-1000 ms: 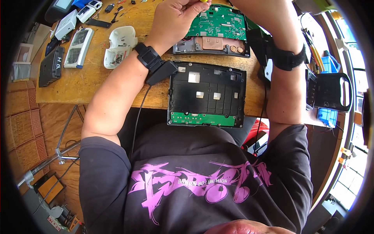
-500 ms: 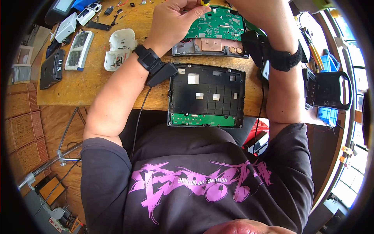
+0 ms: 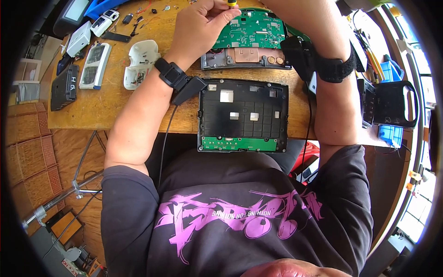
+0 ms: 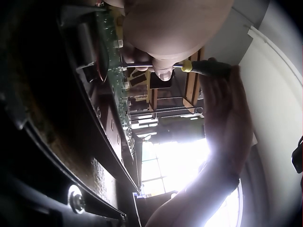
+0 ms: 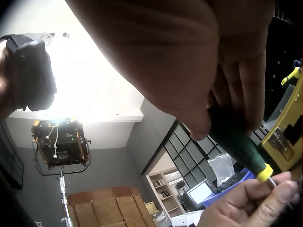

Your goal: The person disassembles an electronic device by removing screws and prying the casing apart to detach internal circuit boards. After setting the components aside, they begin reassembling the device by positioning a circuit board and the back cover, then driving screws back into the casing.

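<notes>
The left hand (image 3: 198,30) pinches the metal shaft of a screwdriver between thumb and fingers, above the left part of a green circuit board (image 3: 258,34). That board lies over an opened housing (image 3: 217,60) with copper-coloured plates. In the left wrist view, the right hand (image 4: 225,106) grips the dark green handle (image 4: 213,67), which has a yellow collar. The right wrist view shows the right hand (image 5: 189,61) round the same handle (image 5: 236,142) and the left hand (image 5: 246,203) at the shaft. Whether the tip touches a screw cannot be told.
A black panel (image 3: 240,106) with a green strip board lies at the table's front edge. To the left are a white open case (image 3: 140,64), a bit set (image 3: 95,66) and a black box (image 3: 65,87). Blue bins (image 3: 391,134) and a black case (image 3: 394,104) stand right.
The head view has shifted slightly, so the table items sit a little left. The screwdriver's yellow collar and the right wrist have moved a little left. Both hands keep their hold.
</notes>
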Available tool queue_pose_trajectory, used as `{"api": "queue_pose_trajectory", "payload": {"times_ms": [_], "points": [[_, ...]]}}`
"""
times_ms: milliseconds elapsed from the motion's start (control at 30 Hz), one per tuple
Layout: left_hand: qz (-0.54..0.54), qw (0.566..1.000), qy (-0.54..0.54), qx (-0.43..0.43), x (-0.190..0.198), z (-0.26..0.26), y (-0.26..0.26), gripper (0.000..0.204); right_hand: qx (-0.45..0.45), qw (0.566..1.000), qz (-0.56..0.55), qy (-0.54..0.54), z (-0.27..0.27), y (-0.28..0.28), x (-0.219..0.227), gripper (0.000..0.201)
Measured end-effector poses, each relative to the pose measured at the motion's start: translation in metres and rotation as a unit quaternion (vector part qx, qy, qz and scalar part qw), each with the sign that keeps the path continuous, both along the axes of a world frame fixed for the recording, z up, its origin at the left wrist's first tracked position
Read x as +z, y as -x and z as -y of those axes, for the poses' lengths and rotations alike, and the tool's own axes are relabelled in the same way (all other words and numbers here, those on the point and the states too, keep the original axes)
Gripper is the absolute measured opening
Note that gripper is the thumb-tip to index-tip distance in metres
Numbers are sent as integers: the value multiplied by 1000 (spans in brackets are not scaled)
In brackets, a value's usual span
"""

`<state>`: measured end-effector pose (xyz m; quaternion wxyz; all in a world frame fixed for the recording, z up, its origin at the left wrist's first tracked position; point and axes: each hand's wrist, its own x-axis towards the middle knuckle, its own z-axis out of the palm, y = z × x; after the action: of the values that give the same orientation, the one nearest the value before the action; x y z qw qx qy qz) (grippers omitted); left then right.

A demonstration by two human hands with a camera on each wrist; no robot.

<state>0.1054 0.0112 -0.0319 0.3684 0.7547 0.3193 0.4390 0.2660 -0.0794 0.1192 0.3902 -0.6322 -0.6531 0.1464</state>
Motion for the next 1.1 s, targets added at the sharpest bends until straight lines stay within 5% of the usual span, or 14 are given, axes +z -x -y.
{"api": "queue_pose_trajectory", "payload": {"times_ms": [67,167,367,767,967,1100], "points": [[9,1000,-3,-5,-5,-3,-1,17,126,984,-32,-125,-16,-23,-27,26],[12,1000,-3,-15,-3,-3,-2,19,142,978,-57,-139,-15,-21,-30,25],[-23,994,-84,-71,-21,-19,3,26,80,995,47,-43,3,-15,-3,24],[-1,996,-92,-17,-25,-27,0,27,98,976,52,-188,8,-12,-18,27],[-7,994,-107,-11,-12,-19,2,25,112,989,13,-101,-10,-22,-18,23],[-99,955,-276,-32,-6,-24,8,15,102,981,16,-165,-5,-26,-16,22]]}}
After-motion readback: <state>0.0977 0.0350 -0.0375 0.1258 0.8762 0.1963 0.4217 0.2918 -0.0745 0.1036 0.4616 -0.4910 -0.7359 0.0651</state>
